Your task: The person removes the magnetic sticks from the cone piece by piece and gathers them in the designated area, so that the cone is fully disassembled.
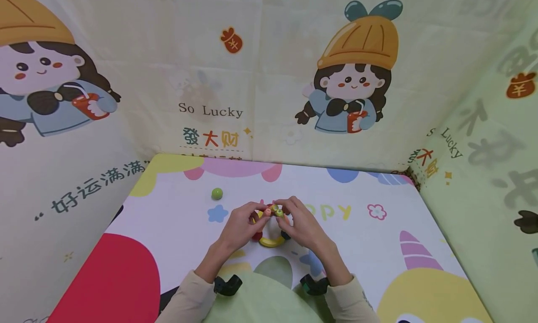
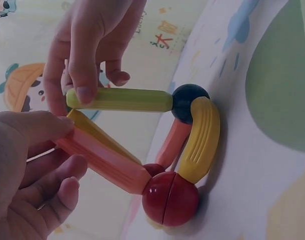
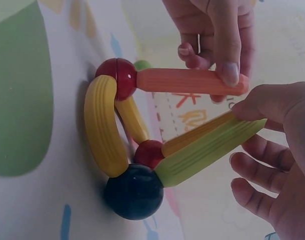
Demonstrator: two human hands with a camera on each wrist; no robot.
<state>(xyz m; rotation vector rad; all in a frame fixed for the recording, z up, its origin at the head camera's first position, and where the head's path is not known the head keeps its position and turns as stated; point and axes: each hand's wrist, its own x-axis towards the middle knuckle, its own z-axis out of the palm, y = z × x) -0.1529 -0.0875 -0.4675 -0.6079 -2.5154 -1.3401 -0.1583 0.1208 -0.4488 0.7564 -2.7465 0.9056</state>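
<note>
My left hand [image 1: 238,226] pinches the upper end of a coral stick [image 3: 185,80], which rises from a red ball [image 2: 170,199]. A light green stick [image 2: 130,99] stands on a dark blue ball [image 3: 134,192], and my right hand [image 1: 306,224] pinches its top. Between them leans a yellow-orange stick [image 3: 197,134] from a second red ball [image 3: 150,154]; all three upper ends come close together near the fingertips. Along the table, a curved yellow piece [image 3: 101,127] joins the blue ball to the nearer red one. Fingers partly cover the stick tops.
On the printed tabletop [image 1: 180,248], a loose green ball [image 1: 216,193] lies beyond my left hand, to the left. Patterned cloth walls [image 1: 277,80] stand at the back and along both sides of the table.
</note>
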